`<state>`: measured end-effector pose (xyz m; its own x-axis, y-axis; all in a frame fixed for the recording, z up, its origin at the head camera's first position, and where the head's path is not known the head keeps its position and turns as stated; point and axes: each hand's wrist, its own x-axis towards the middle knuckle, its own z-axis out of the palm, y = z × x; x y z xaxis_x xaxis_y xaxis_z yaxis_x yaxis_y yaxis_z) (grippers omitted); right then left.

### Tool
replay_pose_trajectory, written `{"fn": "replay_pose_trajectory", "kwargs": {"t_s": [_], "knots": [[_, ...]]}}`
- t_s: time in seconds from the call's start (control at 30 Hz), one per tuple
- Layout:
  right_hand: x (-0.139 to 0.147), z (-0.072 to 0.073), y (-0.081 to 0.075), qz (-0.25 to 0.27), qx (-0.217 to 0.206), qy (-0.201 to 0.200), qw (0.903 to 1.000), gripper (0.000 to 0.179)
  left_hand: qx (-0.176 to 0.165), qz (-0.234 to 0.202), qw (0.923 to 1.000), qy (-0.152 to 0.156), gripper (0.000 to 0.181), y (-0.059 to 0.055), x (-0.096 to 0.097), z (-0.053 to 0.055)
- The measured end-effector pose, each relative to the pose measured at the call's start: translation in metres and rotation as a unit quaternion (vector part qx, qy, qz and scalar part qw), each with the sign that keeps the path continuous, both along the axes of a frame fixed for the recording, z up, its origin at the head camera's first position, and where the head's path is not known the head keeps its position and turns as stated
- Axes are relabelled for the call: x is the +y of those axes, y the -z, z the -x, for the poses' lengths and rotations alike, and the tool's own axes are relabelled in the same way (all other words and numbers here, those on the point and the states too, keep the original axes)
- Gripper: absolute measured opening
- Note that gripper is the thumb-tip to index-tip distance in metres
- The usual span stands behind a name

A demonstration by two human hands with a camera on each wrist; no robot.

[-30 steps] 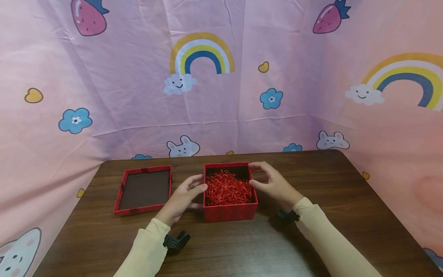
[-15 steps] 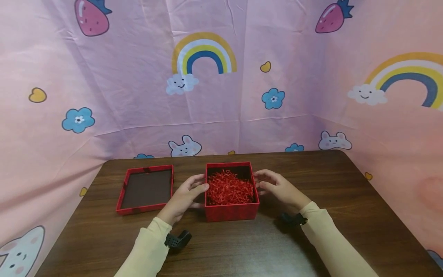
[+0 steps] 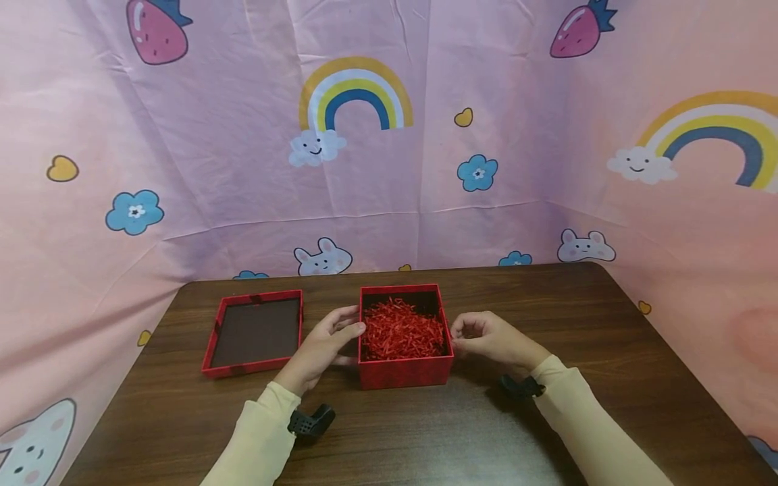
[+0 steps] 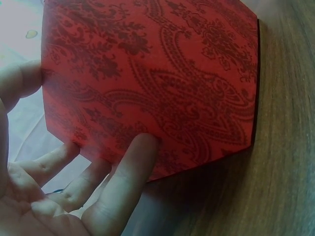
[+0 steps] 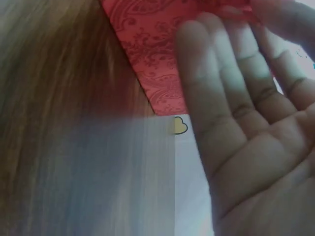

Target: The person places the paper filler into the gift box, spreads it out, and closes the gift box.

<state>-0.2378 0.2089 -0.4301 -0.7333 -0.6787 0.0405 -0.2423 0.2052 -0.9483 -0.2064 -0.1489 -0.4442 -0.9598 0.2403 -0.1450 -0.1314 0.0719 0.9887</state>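
Note:
A square red gift box (image 3: 406,372) with a dark swirling pattern stands open on the table, filled with red shredded paper (image 3: 402,331). My left hand (image 3: 328,344) holds its left side, thumb at the rim and fingers against the patterned outer wall (image 4: 157,83). At the front part of the box's right side is my right hand (image 3: 495,341), its thumb and index finger brought together. In the right wrist view its long fingers (image 5: 197,54) reach past the red wall toward the thumb, with bright red at their tips; I cannot tell whether they pinch anything.
The box's red lid (image 3: 213,334) lies inside up to the left, its dark lining (image 3: 261,331) showing. A brown wooden table (image 3: 413,439) bears both. Behind and at the sides hangs a pink and purple cloth (image 3: 243,175) with printed rainbows.
My right hand has come off the rim, slid toward the near right corner of the box, and brought thumb and index finger together. The left hand, box and lid have stayed put.

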Motion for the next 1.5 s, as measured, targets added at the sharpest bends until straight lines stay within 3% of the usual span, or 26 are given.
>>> {"fn": "replay_pose_trajectory", "kwargs": {"t_s": [0.1,0.23,0.37,0.57,0.63,0.7,0.83,0.87,0.93,0.97,1.03,1.13,1.23,1.33,1.5], "knots": [[-0.001,-0.001,-0.006,0.017,-0.024,0.012,0.9995,0.015,-0.001,0.001,1.0000,-0.001,0.066,0.000,0.000,-0.001],[0.003,0.000,-0.023,0.017,-0.010,0.025,0.9995,0.014,-0.001,0.001,1.0000,0.002,0.066,-0.001,0.000,-0.001],[0.001,0.004,-0.047,-0.020,0.043,0.051,0.9976,0.011,-0.002,0.001,1.0000,0.001,0.067,0.000,0.000,0.000],[-0.029,0.005,-0.077,-0.060,0.149,0.071,0.9844,0.007,-0.002,-0.003,1.0000,0.004,0.067,-0.002,-0.001,0.001],[-0.042,0.003,-0.082,-0.087,0.189,0.063,0.9761,0.009,-0.004,-0.004,1.0000,0.004,0.067,-0.002,-0.001,0.001],[-0.053,0.002,-0.084,-0.130,0.239,0.041,0.9615,0.012,-0.005,-0.005,1.0000,0.005,0.067,-0.003,-0.001,0.001],[-0.062,0.007,-0.080,-0.206,0.348,0.000,0.9144,0.015,-0.006,-0.006,1.0000,0.005,0.067,-0.004,-0.002,0.002],[-0.061,0.008,-0.078,-0.216,0.367,0.002,0.9049,0.014,-0.006,-0.007,0.9999,0.005,0.067,-0.004,-0.002,0.001],[-0.056,0.011,-0.073,-0.224,0.376,0.027,0.8985,0.011,-0.005,-0.007,1.0000,0.005,0.067,-0.003,-0.001,0.001],[-0.052,0.012,-0.071,-0.224,0.366,0.046,0.9020,0.009,-0.006,-0.007,0.9999,0.005,0.068,-0.003,-0.001,0.001],[-0.044,0.013,-0.066,-0.206,0.326,0.087,0.9187,0.009,-0.007,-0.005,0.9999,0.006,0.068,-0.003,-0.001,0.000],[-0.032,0.013,-0.057,-0.156,0.234,0.139,0.9497,0.028,-0.009,-0.003,0.9999,0.005,0.068,-0.002,-0.002,0.000],[-0.025,0.010,-0.045,-0.089,0.139,0.154,0.9741,0.047,-0.007,-0.004,1.0000,0.004,0.068,-0.002,-0.003,0.000],[-0.024,0.007,-0.031,-0.044,0.089,0.149,0.9838,0.055,-0.007,-0.006,1.0000,0.003,0.067,-0.003,-0.002,0.000],[-0.027,0.004,-0.015,0.017,0.026,0.141,0.9895,0.059,-0.009,-0.007,0.9999,0.003,0.067,-0.003,-0.001,0.000]]}}
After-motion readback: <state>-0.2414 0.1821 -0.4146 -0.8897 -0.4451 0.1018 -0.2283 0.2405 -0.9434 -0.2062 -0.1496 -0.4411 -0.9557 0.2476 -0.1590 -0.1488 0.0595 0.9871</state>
